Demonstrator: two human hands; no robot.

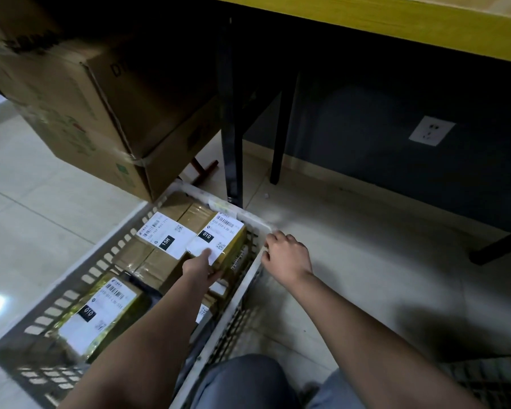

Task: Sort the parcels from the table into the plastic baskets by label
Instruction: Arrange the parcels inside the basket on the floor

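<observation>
The white plastic basket holds labelled parcels. Left hand fingers grip the "010" parcel at its far right corner; right hand fingers curl over the rim. Lower parcels are hidden.

Both bare forearms reach forward and down from the lower edge of the view. The left hand has its thumb on top and fingers curled beneath. The right hand, knuckles up, has its fingers curled downward.
</observation>
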